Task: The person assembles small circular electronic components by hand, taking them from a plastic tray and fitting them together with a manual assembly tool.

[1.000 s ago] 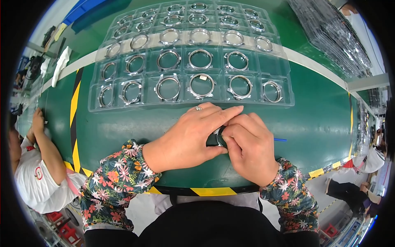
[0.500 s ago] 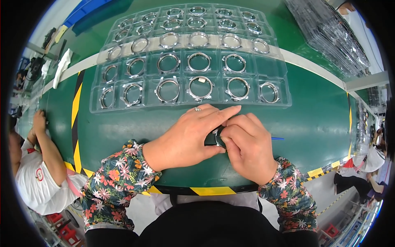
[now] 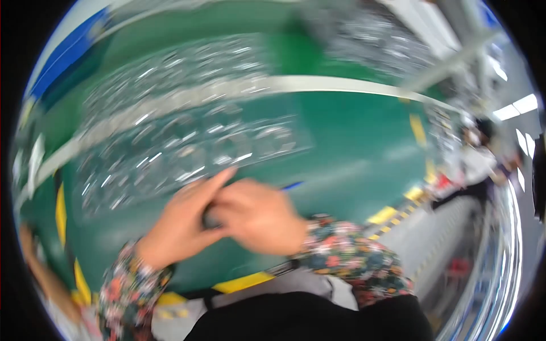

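Motion smears the whole picture. My left hand (image 3: pixel 181 223) and my right hand (image 3: pixel 259 219) meet over the green table, fingers closed around a small dark watch case (image 3: pixel 211 218). Most of it is hidden by the fingers, and its details are lost in the blur. My left index finger stretches out past it toward a clear plastic tray (image 3: pixel 303 138). Several silver watch case rings (image 3: pixel 277 140) sit in the tray's compartments, just beyond my hands. To the right of the tray's near edge lies a thin blue stick-like thing (image 3: pixel 293 186).
Stacked clear trays (image 3: pixel 369 40) stand at the far right, a blue bin (image 3: pixel 65 54) at the far left. Yellow-and-black tape (image 3: pixel 244 282) marks the near table edge. A co-worker's arm (image 3: pixel 50 278) rests at the left; another person (image 3: pixel 479 165) is at the right.
The view has swung to the right and tilted, so tray and hands appear further left and blurred. Both hands still hold the dark watch case together.
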Demonstrator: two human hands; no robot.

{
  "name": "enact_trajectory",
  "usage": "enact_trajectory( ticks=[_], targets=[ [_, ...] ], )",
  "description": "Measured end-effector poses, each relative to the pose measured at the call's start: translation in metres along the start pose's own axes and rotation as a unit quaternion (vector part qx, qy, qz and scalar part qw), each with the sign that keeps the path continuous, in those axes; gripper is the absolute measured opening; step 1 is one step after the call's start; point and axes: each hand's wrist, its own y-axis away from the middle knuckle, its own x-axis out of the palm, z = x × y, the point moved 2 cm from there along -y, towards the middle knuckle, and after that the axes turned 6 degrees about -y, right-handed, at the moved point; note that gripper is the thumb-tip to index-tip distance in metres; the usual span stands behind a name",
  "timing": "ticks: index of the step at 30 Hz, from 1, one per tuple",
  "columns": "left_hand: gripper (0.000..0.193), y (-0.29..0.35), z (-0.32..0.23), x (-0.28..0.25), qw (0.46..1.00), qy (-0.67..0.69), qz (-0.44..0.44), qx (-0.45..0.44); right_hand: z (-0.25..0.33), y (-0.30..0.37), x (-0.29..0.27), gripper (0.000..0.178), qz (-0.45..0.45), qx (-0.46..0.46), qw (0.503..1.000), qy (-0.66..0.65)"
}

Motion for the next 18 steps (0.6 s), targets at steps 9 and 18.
enact_trajectory(
  ticks=[9,18],
  targets=[
    [0.095,0.014,0.011,0.001,0.999,-0.033,0.019,-0.038,0.004,0.003,0.015,0.012,-0.008,-0.144,0.985,0.092],
    [0.091,0.011,0.011,-0.004,0.999,-0.042,-0.006,-0.028,0.005,-0.007,0.017,0.013,-0.016,-0.21,0.973,0.096]
  ],
)
